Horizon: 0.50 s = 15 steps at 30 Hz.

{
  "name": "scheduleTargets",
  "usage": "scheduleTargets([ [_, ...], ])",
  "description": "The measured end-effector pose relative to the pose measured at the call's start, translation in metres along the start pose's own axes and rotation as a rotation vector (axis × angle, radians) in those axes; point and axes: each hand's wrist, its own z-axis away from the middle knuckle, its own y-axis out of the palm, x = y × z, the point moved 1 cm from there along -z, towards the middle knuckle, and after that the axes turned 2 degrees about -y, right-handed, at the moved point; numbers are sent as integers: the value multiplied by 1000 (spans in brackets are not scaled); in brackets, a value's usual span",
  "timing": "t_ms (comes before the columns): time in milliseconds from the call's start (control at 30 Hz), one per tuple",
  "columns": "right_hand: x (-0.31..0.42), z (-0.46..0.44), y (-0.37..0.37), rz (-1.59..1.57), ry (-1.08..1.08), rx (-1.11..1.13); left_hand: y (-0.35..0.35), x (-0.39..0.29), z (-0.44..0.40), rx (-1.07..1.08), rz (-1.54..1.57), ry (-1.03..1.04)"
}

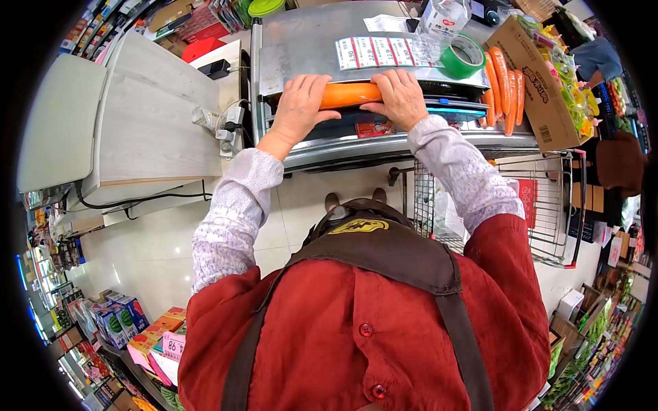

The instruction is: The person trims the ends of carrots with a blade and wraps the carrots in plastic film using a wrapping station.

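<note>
An orange carrot pack (350, 95) with a glossy, film-like surface lies crosswise over the front slot of a metal counter unit (301, 61). My left hand (299, 106) grips its left end, fingers over the top and thumb stretched along the near side. At the other end my right hand (399, 99) holds it the same way. How many carrots are in the pack I cannot tell, as both ends are under my hands. More carrots (504, 89) lie on the counter to the right of my right hand.
Behind the pack are a strip of price labels (378, 53), a roll of green tape (462, 56) and a clear plastic bottle (442, 24). A cardboard box (534, 82) leans at the right. A shopping cart (531, 198) stands below it; a pale cabinet (154, 116) is at the left.
</note>
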Motion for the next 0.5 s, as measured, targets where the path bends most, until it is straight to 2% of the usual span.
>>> scheduleTargets([
  [67, -7, -4, 0, 10, -50, 15, 3, 4, -1, -18, -19, 2],
  [133, -11, -10, -3, -13, -162, 1, -2, 6, -6, 58, 44, 7],
  [233, -17, -24, -13, -106, -136, 136, -14, 13, -17, 140, 122, -31],
  [300, -18, -34, -32, -154, -128, 150, -32, 9, -28, 107, 163, -18],
  [367, -12, -45, -62, -203, -87, 263, -68, -6, -46, 358, 309, -130],
  [433, -2, -49, -92, -222, -87, 277, -91, -20, -49, 352, 320, -132],
  [500, 12, -46, -121, -308, -45, 412, -116, -41, -47, 535, 395, -235],
])
